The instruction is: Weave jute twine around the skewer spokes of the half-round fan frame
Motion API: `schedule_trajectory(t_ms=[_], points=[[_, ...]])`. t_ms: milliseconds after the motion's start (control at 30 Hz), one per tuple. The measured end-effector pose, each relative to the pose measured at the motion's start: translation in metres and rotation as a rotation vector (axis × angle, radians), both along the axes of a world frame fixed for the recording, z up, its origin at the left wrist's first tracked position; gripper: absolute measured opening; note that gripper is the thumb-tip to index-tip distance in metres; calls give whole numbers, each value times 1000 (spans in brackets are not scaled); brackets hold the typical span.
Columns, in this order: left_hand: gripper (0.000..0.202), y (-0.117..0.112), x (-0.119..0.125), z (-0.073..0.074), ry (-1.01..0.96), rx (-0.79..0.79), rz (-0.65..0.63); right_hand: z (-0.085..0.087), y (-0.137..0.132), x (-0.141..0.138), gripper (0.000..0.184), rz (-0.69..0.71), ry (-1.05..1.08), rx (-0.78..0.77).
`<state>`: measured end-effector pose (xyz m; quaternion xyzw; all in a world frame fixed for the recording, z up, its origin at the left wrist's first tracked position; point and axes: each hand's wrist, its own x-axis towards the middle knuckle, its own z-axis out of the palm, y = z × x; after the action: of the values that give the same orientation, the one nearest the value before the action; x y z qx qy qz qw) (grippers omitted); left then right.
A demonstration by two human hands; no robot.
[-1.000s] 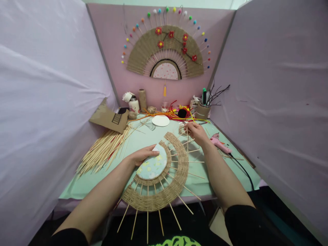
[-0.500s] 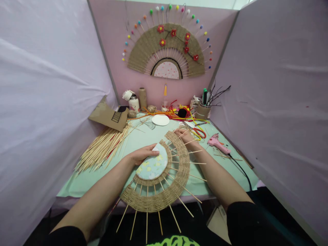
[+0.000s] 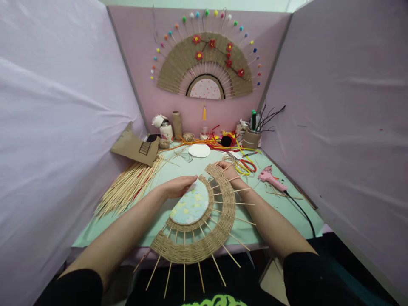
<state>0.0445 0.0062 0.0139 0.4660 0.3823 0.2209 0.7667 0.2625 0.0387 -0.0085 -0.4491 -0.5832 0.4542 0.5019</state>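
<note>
A half-round woven fan [image 3: 227, 204] of tan twine on thin bamboo sticks is held tilted above the front of the table. Its inner half-disc [image 3: 190, 204] is covered in pale blue paper with yellow patterns. My left hand [image 3: 180, 187] grips the straight edge of this half-disc, its thumb at the upper corner and its other fingers partly hidden behind. At the fan's upper end, my right hand [image 3: 228, 170] is closed around the outer band and sticks, with its fingertips partly covered. Loose twine [image 3: 230, 159] lies just behind it.
Bamboo sticks [image 3: 127, 189] lie at left beneath a cardboard piece [image 3: 137, 144]. At right are red-handled scissors [image 3: 250, 165] and a pink glue gun [image 3: 272, 178] with a black cord. A white oval [image 3: 199, 150] lies farther back. A finished fan [image 3: 181, 63] hangs on the back wall.
My left thumb has slid off the blue paper to the half-disc's upper edge. The fan and my right hand have stayed nearly in place; the view has tipped slightly.
</note>
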Motion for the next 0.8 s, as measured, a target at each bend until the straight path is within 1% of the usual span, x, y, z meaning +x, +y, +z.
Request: schedule_trajectory(t_ms=[67,133,200,300,367,433,500,667,800], points=[[37,10,11,13,18,22,-27,2,-3,-1,30,21,32,-16],[32,20,27,23,-13,81,13,4,-4,-1,29,27,66,-14],[24,30,43,27,-26,82,63,4,-3,0,28,21,70,1],[11,40,61,22,-10,37,123,4,1,6,26,-16,32,24],[8,44,66,16,-36,20,109,4,4,10,25,-58,10,24],[11,47,67,11,-81,5,64,4,6,14,26,-96,12,10],[16,49,65,8,-125,-26,6,4,6,16,28,-104,61,-18],[30,52,61,6,-271,-107,-103,6,7,16,36,-41,220,-115],[35,54,64,2,-374,-133,-151,8,8,15,36,-29,283,-103]])
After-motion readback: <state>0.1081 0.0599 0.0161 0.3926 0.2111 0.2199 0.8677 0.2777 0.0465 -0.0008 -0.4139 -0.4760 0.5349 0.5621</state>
